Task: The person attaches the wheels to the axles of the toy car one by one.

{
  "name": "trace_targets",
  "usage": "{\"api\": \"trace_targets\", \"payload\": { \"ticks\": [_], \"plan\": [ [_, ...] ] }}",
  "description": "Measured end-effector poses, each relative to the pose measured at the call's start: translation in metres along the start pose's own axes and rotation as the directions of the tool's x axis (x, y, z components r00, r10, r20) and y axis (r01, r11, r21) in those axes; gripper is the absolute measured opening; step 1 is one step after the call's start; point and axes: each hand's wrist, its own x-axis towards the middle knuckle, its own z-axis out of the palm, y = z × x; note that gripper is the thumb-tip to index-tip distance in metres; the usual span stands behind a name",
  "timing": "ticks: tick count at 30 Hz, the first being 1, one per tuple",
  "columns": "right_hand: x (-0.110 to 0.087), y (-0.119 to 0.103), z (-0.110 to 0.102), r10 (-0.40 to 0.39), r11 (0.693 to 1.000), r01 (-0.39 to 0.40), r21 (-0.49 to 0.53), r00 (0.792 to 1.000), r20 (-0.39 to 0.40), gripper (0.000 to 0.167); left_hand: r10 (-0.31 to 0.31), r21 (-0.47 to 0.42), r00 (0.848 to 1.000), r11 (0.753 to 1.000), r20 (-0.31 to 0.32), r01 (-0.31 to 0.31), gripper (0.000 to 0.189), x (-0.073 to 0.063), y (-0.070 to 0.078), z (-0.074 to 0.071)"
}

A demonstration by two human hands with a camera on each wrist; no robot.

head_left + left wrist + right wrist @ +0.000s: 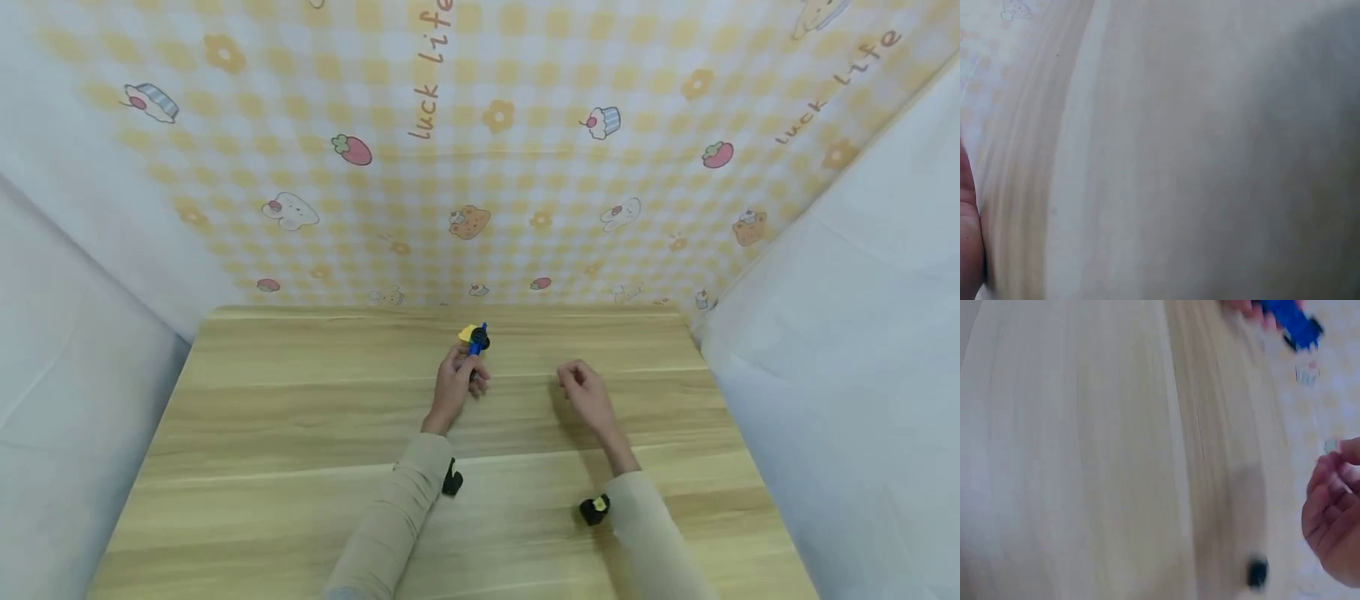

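Observation:
My left hand [453, 387] grips a blue toy vehicle [476, 350] with black wheels, near the back of the table. A yellow part [467, 334] shows at its far end; my fingers cover its near end. In the right wrist view the blue toy vehicle [1297, 325] is blurred. Only an edge of the left hand [969, 244] shows in the left wrist view. My right hand [587, 398] hovers to the right of the toy, apart from it. Its fingers [1319, 509] are loosely curled, and I see nothing held in them.
A black piece [452, 479] lies beside the left sleeve. Another black piece [595, 509] with a yellow mark lies beside the right sleeve. A dark blurred thing [1258, 573] shows in the right wrist view. A checked cloth [510, 183] hangs behind the wooden table [300, 408].

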Motion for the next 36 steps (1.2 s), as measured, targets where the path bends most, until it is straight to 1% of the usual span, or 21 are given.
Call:
{"api": "trace_targets", "payload": {
  "ticks": [1, 2, 4, 6, 8, 10, 12, 16, 17, 19, 21, 22, 26, 28, 29, 30, 33, 36],
  "plan": [
    [-0.001, 0.003, -0.011, -0.008, 0.995, 0.009, -0.098, 1.0, 0.008, 0.037, -0.003, -0.005, 1.0, 1.0, -0.003, 0.003, 0.031, 0.0, 0.0, 0.0],
    [-0.003, 0.006, -0.02, -0.012, 0.982, 0.015, -0.19, 1.0, 0.018, 0.035, -0.008, -0.008, 1.0, 1.0, -0.009, 0.008, 0.032, 0.0, 0.0, 0.0],
    [-0.007, 0.011, -0.036, -0.004, 0.935, 0.018, -0.354, 0.999, 0.04, 0.036, -0.015, 0.004, 1.0, 1.0, -0.018, 0.015, 0.032, -0.001, 0.001, 0.001],
    [-0.012, 0.017, -0.047, 0.029, 0.884, 0.002, -0.467, 0.998, 0.06, 0.041, -0.023, 0.036, 0.999, 0.999, -0.031, 0.025, 0.031, 0.0, 0.001, 0.001],
    [-0.017, 0.023, -0.053, 0.069, 0.855, -0.019, -0.518, 0.994, 0.079, 0.048, -0.02, 0.075, 0.999, 0.997, -0.035, 0.022, 0.033, 0.0, 0.001, 0.001],
    [-0.02, 0.029, -0.055, 0.09, 0.843, -0.03, -0.537, 0.992, 0.086, 0.053, -0.012, 0.111, 0.999, 0.994, -0.029, 0.015, 0.039, 0.001, 0.002, 0.001],
    [-0.022, 0.032, -0.053, 0.091, 0.838, -0.033, -0.544, 0.993, 0.08, 0.051, -0.007, 0.132, 1.0, 0.991, -0.016, 0.009, 0.043, 0.001, 0.003, 0.002],
    [-0.02, 0.035, -0.048, 0.038, 0.839, 0.0, -0.545, 0.998, 0.057, 0.037, 0.001, 0.104, 1.0, 0.995, 0.015, -0.003, 0.041, -0.001, 0.005, 0.002],
    [-0.019, 0.035, -0.047, 0.035, 0.838, -0.001, -0.546, 0.998, 0.051, 0.034, -0.003, 0.092, 1.0, 0.996, 0.021, 0.001, 0.042, -0.002, 0.005, 0.001],
    [-0.018, 0.036, -0.046, 0.04, 0.847, -0.008, -0.532, 0.998, 0.047, 0.031, -0.009, 0.074, 1.0, 0.997, 0.023, 0.007, 0.042, -0.002, 0.004, 0.001],
    [-0.018, 0.036, -0.046, 0.061, 0.861, -0.026, -0.509, 0.997, 0.051, 0.032, -0.014, 0.109, 1.0, 0.994, 0.015, 0.013, 0.043, -0.003, 0.002, 0.002],
    [-0.019, 0.036, -0.046, 0.074, 0.869, -0.039, -0.494, 0.996, 0.051, 0.033, -0.018, 0.143, 1.0, 0.99, 0.011, 0.017, 0.045, -0.004, 0.001, 0.002],
    [-0.022, 0.035, -0.046, 0.097, 0.909, -0.06, -0.412, 0.993, 0.069, 0.035, -0.017, 0.275, 1.0, 0.961, -0.017, 0.021, 0.051, -0.005, -0.004, 0.006],
    [-0.023, 0.034, -0.045, 0.099, 0.926, -0.065, -0.373, 0.992, 0.073, 0.034, -0.008, 0.301, 1.0, 0.954, -0.025, 0.015, 0.051, -0.006, -0.004, 0.008],
    [-0.023, 0.034, -0.043, 0.101, 0.932, -0.069, -0.355, 0.992, 0.073, 0.033, -0.001, 0.299, 1.0, 0.954, -0.025, 0.008, 0.049, -0.006, -0.004, 0.008],
    [-0.024, 0.034, -0.042, 0.099, 0.94, -0.07, -0.334, 0.992, 0.072, 0.032, 0.009, 0.294, 1.0, 0.956, -0.025, -0.001, 0.047, -0.006, -0.003, 0.009],
    [-0.024, 0.033, -0.034, 0.105, 0.972, -0.084, -0.219, 0.991, 0.086, 0.028, 0.024, 0.277, 0.999, 0.961, -0.023, -0.017, 0.04, -0.006, -0.002, 0.009],
    [-0.024, 0.029, -0.023, 0.116, 0.992, -0.109, -0.058, 0.986, 0.121, 0.027, 0.009, 0.28, 1.0, 0.96, -0.026, -0.002, 0.04, -0.006, -0.001, 0.01]
  ]
}}
